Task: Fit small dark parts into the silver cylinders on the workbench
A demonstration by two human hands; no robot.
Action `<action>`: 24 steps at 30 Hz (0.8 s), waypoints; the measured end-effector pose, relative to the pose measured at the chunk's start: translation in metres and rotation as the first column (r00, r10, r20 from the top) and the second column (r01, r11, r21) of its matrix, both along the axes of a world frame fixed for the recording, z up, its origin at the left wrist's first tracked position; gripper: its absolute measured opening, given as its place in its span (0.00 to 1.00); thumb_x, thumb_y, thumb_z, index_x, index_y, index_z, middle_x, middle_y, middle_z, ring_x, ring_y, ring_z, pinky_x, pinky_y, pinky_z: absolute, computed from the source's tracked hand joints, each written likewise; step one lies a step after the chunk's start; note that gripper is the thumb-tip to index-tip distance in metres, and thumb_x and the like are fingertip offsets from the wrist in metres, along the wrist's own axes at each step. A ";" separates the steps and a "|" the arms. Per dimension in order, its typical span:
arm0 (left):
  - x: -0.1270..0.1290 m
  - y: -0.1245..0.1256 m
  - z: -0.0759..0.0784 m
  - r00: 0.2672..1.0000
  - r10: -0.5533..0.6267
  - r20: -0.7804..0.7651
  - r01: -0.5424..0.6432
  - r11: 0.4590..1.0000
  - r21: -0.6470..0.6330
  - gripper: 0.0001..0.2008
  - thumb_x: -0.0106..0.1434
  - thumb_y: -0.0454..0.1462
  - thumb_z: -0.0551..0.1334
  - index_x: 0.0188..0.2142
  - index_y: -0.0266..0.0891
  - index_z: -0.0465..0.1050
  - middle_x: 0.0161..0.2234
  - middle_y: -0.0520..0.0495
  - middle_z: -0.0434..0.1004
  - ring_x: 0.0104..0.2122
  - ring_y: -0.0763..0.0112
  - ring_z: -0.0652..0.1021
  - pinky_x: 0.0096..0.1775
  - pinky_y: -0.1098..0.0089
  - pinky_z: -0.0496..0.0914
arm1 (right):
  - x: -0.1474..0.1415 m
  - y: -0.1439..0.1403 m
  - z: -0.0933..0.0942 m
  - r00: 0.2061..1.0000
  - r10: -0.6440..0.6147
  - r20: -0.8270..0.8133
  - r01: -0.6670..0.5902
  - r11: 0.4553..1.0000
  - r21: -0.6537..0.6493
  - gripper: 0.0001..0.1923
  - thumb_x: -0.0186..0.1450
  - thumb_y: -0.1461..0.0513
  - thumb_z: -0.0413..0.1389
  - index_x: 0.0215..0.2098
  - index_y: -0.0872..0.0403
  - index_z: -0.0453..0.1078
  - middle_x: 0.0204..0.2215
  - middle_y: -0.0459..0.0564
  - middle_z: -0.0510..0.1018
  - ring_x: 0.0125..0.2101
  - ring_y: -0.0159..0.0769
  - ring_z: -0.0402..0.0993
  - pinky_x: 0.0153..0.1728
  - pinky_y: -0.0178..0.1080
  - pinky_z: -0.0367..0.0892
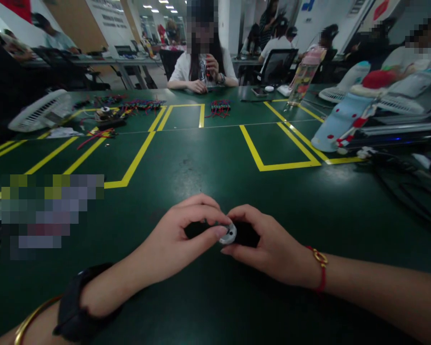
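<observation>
Just above the green tabletop (187, 167), a small round silver metal part (230, 235) with dark holes in its face sits between my two hands. The thumb and forefinger of my left hand (172, 242) pinch it from the left, over its face. From the other side, the fingertips and thumb of my right hand (276, 247) close around its edge. Its underside is hidden by the fingers.
Yellow tape lines (287, 166) mark the table. To the right are a blue bottle (334, 117) and dark cables (398, 187). Wired parts (220, 106) lie farther back, a white fan (39, 112) at left. Opposite sits a person (201, 72).
</observation>
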State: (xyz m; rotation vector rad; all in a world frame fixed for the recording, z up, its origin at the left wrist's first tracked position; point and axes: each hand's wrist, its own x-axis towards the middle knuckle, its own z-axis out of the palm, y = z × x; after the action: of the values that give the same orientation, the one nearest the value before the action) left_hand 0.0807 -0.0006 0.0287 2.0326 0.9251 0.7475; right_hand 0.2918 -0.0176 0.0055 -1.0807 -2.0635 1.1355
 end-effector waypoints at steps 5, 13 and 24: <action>-0.002 -0.004 0.005 0.997 0.056 0.046 -0.053 0.998 -0.046 0.05 0.64 0.36 0.63 0.37 0.44 0.80 0.37 0.51 0.73 0.38 0.72 0.75 0.41 0.71 0.69 | -0.001 -0.001 0.000 1.000 0.014 0.023 -0.016 0.998 0.063 0.19 0.61 0.55 0.60 0.49 0.50 0.67 0.44 0.45 0.75 0.41 0.28 0.71 0.43 0.35 0.66; -0.019 0.008 -0.014 0.982 0.180 -0.059 -0.186 0.974 -0.126 0.05 0.60 0.42 0.67 0.35 0.50 0.83 0.34 0.51 0.72 0.33 0.69 0.74 0.34 0.69 0.68 | 0.014 0.006 -0.003 0.997 -0.023 0.068 0.013 0.988 0.153 0.20 0.62 0.58 0.58 0.52 0.48 0.66 0.45 0.45 0.75 0.42 0.28 0.72 0.43 0.33 0.68; -0.014 0.011 -0.027 0.956 0.073 -0.286 -0.052 0.996 0.079 0.10 0.59 0.44 0.67 0.42 0.57 0.80 0.37 0.51 0.76 0.39 0.65 0.75 0.41 0.65 0.66 | 0.014 0.004 -0.001 0.990 -0.082 0.112 0.056 0.975 0.216 0.18 0.61 0.58 0.58 0.49 0.51 0.66 0.42 0.47 0.76 0.39 0.29 0.73 0.40 0.33 0.70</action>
State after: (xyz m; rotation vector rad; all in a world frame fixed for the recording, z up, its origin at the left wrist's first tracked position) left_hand 0.0663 0.0107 0.0018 2.2225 1.1459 0.5294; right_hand 0.3054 -0.0139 0.0047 -1.1286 -2.1643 0.8110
